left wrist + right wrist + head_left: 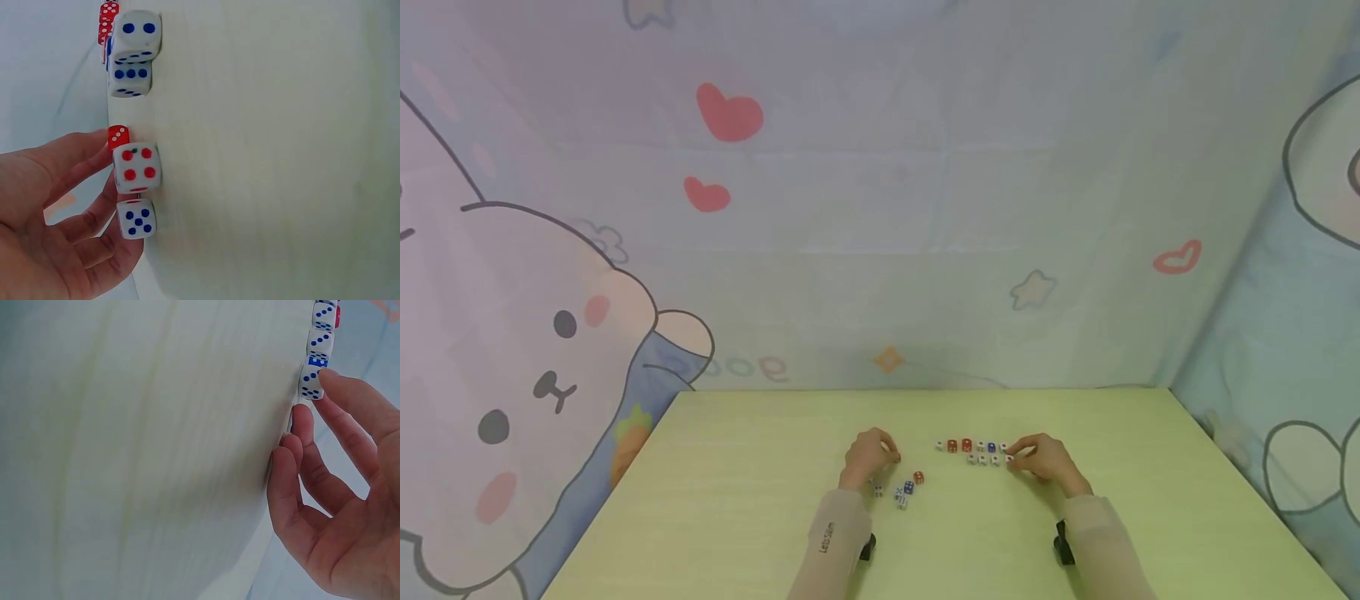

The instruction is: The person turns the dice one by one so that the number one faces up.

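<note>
My left hand (pixel 870 454) is over the left-middle of the table. Its thumb and a fingertip pinch a small red die (pixel 119 136), largely covered by the fingers in the head view. White dice (pixel 136 167) with red and blue pips lie close to this hand in the left wrist view. My right hand (pixel 1047 460) is at the right end of two short rows of dice. Thumb and index finger pinch a white die (pixel 312 382) with blue pips, the end one of the nearer row. A blue die (pixel 992 447) stands in the farther row, just left of its end.
Further left in the farther row are red dice (pixel 967 445). A loose group with a blue die (pixel 909 487), a red die (pixel 919 477) and several white dice (pixel 902 503) lies by the left wrist. A printed cloth (pixel 880 250) hangs behind the pale table (pixel 737 500).
</note>
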### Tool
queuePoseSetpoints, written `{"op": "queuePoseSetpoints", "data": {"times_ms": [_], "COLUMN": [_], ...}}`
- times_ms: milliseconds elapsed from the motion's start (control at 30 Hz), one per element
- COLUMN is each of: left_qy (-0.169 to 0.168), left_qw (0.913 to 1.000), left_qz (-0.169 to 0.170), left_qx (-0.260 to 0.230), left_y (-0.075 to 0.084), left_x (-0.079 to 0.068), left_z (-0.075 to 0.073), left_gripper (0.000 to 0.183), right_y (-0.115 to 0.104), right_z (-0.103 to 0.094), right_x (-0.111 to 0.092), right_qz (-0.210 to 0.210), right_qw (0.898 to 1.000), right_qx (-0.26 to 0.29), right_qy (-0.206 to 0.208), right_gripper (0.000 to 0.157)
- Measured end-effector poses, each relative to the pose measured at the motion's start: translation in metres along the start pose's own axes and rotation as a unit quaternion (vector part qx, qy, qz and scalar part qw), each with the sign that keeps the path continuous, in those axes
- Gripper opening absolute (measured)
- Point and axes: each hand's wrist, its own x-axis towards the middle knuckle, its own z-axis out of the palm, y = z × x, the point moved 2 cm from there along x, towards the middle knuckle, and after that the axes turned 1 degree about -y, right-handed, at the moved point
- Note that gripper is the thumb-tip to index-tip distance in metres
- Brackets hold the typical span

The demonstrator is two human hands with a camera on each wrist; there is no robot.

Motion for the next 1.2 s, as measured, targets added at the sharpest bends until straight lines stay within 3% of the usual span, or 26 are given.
{"op": "queuePoseSetpoints", "data": {"times_ms": [500, 700, 933, 1200], "left_qy": [0.026, 0.019, -0.002, -0.017], "left_qw": [0.999, 0.9995, 0.9985, 0.9964], "left_qz": [0.021, 0.024, 0.054, 0.082], "left_qx": [0.029, 0.008, -0.012, 0.014], "left_y": [0.003, 0.006, 0.032, 0.055], "left_x": [-0.001, 0.001, 0.006, 0.01], "left_z": [0.005, 0.003, 0.015, 0.046], "left_gripper": [0.01, 0.009, 0.009, 0.009], "right_y": [0.002, 0.0, -0.001, 0.001], "right_z": [0.0, 0.0, -0.003, -0.002], "right_x": [-0.001, 0.0, -0.001, 0.001], "right_qz": [-0.002, -0.004, -0.004, -0.005], "right_qw": [1.0, 1.0, 1.0, 1.0], "right_qx": [-0.009, -0.013, -0.008, -0.003], "right_qy": [0.001, -0.001, -0.002, -0.003], "right_gripper": [0.021, 0.021, 0.021, 0.021]}}
